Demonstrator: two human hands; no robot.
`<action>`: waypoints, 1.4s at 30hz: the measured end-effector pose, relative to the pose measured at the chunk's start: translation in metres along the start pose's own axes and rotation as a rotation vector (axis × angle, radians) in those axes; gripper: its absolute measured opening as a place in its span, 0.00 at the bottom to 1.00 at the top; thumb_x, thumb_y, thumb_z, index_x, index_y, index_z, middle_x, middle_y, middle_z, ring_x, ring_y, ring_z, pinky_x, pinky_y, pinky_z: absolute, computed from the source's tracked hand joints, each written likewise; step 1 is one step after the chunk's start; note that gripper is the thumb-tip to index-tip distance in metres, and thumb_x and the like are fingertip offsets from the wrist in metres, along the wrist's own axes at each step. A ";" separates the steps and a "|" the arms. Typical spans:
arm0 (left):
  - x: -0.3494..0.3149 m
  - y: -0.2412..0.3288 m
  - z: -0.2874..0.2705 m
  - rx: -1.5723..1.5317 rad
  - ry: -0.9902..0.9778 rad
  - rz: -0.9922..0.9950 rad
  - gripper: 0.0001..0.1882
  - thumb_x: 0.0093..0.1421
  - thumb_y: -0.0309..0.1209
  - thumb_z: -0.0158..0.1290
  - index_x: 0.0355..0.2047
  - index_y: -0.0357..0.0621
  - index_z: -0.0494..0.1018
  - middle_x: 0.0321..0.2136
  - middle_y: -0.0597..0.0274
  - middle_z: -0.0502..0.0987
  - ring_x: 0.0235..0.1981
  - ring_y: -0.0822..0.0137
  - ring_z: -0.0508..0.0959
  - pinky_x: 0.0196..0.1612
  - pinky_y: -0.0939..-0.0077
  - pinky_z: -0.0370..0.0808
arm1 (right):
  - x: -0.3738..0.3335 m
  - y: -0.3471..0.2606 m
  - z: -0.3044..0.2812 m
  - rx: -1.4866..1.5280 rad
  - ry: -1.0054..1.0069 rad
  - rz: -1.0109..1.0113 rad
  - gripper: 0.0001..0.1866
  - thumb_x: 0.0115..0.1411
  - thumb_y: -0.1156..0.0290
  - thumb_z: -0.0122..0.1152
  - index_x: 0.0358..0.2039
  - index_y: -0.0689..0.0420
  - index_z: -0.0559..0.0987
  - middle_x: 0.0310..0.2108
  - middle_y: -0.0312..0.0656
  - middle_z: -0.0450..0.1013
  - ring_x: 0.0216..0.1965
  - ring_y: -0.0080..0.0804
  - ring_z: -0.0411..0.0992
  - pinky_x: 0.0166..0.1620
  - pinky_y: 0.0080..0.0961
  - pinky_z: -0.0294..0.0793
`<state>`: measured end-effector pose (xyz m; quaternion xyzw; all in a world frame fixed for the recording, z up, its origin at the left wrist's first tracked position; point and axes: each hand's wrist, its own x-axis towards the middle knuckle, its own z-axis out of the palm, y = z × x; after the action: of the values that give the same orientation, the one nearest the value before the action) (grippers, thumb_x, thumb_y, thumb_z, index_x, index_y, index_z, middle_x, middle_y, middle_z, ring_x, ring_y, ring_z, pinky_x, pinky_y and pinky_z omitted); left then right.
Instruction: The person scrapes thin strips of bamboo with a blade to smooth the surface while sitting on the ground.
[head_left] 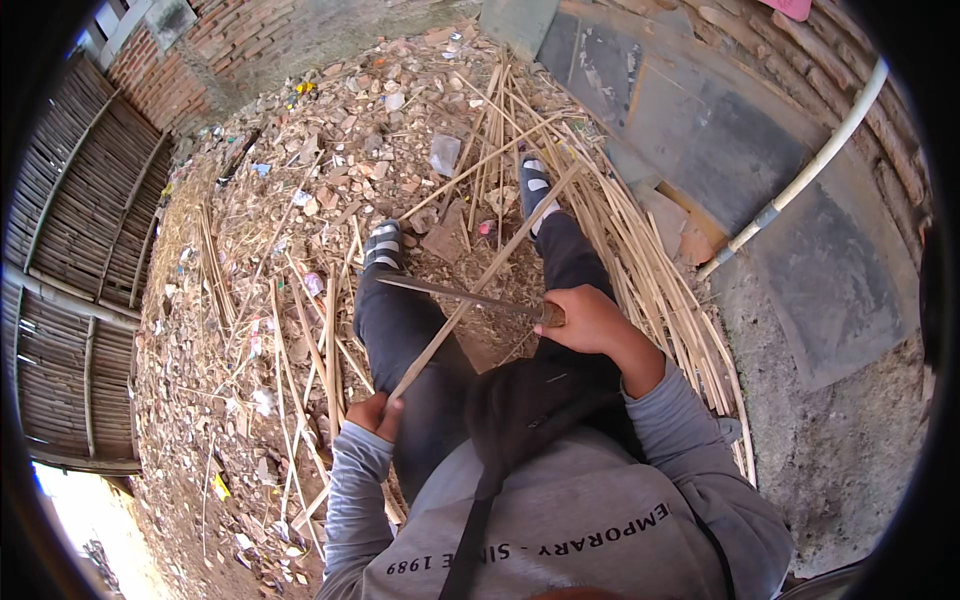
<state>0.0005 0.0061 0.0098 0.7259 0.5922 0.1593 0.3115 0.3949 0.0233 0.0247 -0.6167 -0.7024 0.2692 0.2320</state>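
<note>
My left hand (pixel 375 415) is closed round the near end of a long, flat bamboo strip (pixel 482 283), which slants up and away to the right between my legs. My right hand (pixel 585 320) grips the wooden handle of a knife (pixel 455 292). The blade points left and crosses the strip at about its middle; whether the edge touches the strip I cannot tell. My legs are spread on either side, feet in strapped sandals (pixel 384 245).
A heap of bamboo strips (pixel 640 270) lies along my right leg, with more strips (pixel 310 350) on the left. Rubble and litter (pixel 330 160) cover the ground. Dark panels (pixel 715 130) and a pale pole (pixel 820 160) lean at the right; a bamboo wall (pixel 75 220) stands left.
</note>
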 end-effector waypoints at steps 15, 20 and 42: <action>0.001 0.002 -0.003 -0.019 -0.034 -0.010 0.24 0.67 0.45 0.54 0.24 0.36 0.69 0.13 0.49 0.65 0.16 0.55 0.66 0.25 0.59 0.65 | -0.004 0.014 -0.004 0.078 0.138 0.121 0.21 0.54 0.57 0.72 0.37 0.62 0.79 0.28 0.56 0.76 0.34 0.58 0.76 0.37 0.44 0.73; 0.000 0.002 -0.002 -0.021 -0.025 -0.033 0.24 0.67 0.45 0.54 0.24 0.36 0.69 0.13 0.52 0.65 0.16 0.60 0.65 0.24 0.61 0.64 | -0.003 0.007 -0.003 0.044 0.045 0.014 0.20 0.54 0.58 0.73 0.33 0.63 0.79 0.24 0.55 0.74 0.29 0.57 0.75 0.34 0.43 0.71; 0.000 0.002 -0.004 -0.045 -0.064 -0.040 0.29 0.67 0.52 0.52 0.26 0.35 0.71 0.15 0.52 0.66 0.19 0.61 0.65 0.27 0.61 0.65 | -0.002 0.009 -0.029 -0.013 0.002 0.102 0.21 0.53 0.58 0.72 0.40 0.61 0.81 0.31 0.57 0.78 0.37 0.57 0.77 0.40 0.44 0.75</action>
<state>-0.0006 0.0065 0.0136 0.7114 0.5927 0.1427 0.3497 0.4208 0.0251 0.0400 -0.6534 -0.6717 0.2753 0.2147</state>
